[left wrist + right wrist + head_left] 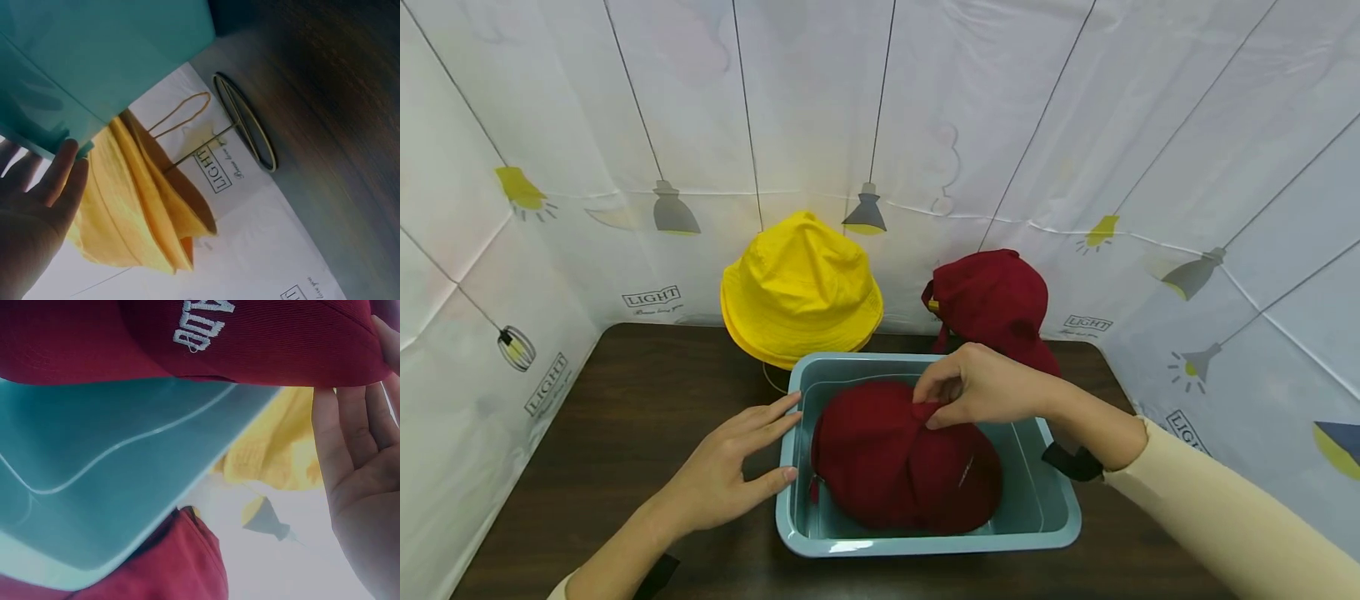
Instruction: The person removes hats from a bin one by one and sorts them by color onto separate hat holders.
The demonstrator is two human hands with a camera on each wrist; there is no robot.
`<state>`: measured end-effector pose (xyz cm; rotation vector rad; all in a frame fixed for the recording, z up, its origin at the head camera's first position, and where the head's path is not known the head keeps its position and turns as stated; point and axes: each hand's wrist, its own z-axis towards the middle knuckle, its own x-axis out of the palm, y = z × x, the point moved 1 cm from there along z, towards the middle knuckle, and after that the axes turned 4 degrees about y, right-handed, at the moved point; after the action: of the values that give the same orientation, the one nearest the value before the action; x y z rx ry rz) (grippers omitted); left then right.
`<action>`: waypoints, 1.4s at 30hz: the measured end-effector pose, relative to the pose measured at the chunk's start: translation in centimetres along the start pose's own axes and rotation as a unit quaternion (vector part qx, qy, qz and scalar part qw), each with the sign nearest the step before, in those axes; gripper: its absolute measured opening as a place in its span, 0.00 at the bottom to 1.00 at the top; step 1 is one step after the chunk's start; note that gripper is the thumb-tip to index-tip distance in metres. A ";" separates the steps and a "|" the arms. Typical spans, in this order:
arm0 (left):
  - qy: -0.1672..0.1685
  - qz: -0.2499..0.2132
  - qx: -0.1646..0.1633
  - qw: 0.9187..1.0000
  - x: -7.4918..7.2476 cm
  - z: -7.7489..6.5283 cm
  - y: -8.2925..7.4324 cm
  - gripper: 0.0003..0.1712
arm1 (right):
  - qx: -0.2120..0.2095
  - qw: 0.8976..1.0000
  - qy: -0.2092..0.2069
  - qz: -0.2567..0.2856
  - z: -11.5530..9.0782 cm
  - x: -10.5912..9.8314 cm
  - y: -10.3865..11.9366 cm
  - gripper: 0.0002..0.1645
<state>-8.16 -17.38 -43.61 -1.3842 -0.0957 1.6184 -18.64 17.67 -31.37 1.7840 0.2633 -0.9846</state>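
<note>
A dark red baseball cap [880, 467] with white embroidered letters lies inside a light blue plastic basin [925, 546]. My right hand [981, 387] pinches the top of its crown between thumb and fingers. In the right wrist view, the cap's letters show close up, with the fingers of that hand at its edge. My left hand [733, 462] rests its spread, fairly straight fingers against the basin's left rim. The left wrist view shows the fingertips at that rim too.
Behind the basin, a yellow bucket hat [801, 287] sits on a wire stand [247, 125]. Another dark red cap [992, 300] is at the back right, close to the basin. A white curtain printed with lamps [850, 100] surrounds the dark wooden table [647, 408].
</note>
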 end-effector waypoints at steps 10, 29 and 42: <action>0.003 0.000 -0.008 1.000 0.1 -0.1 0.2 0.37 | 0.000 0.999 -0.033 -0.018 -1.0 -1.9 1.2 0.13; -0.002 0.002 -0.001 1.000 0.0 0.0 0.1 0.37 | 0.000 0.991 -0.122 -0.047 -2.9 -6.3 4.1 0.16; 0.004 -0.004 -0.006 1.000 0.0 -0.2 0.0 0.37 | 0.020 0.973 -0.200 -0.111 -4.5 -9.7 6.0 0.16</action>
<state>-8.02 -17.49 -43.72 -1.3965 -0.1059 1.6079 -19.13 21.45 -19.69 1.5711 0.1907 -1.4932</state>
